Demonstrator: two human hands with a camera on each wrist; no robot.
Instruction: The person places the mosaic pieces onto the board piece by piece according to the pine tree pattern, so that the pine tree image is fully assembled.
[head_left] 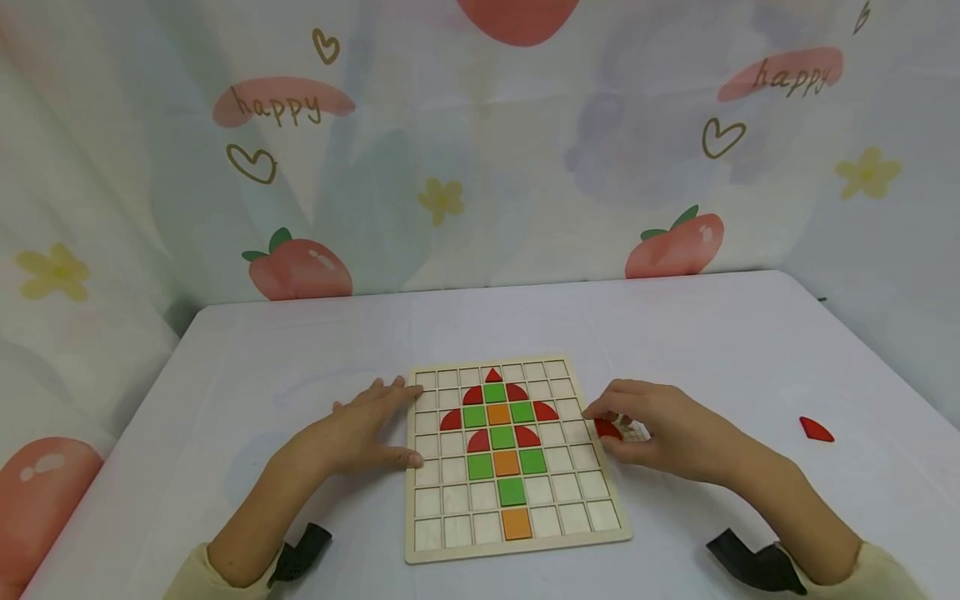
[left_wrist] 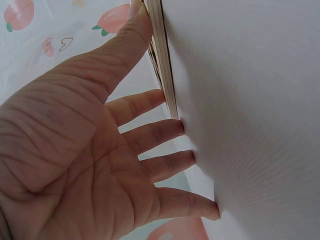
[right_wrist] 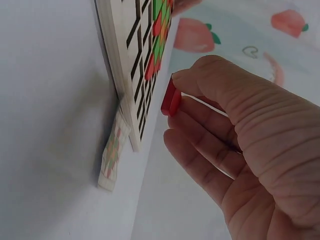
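Observation:
A wooden grid board (head_left: 551,546) lies on the table, with green squares (head_left: 512,492), orange squares (head_left: 517,524), red quarter-circle pieces (head_left: 477,441) and one red triangle (head_left: 492,376) set in a tree-like pattern. At its left edge my left hand (head_left: 352,433) rests with fingers spread; thumb and forefinger touch the rim, and the other fingertips meet the tabletop in the left wrist view. My right hand (head_left: 667,429) pinches a red quarter-circle piece (right_wrist: 171,97) between thumb and fingers, just off the board's right edge.
One more red quarter-circle piece (head_left: 817,429) lies on the white table (head_left: 697,333) to the far right. A small printed card (right_wrist: 112,152) sits against the board's right edge, partly hidden by my right hand in the head view. A printed curtain (head_left: 517,183) hangs behind the table.

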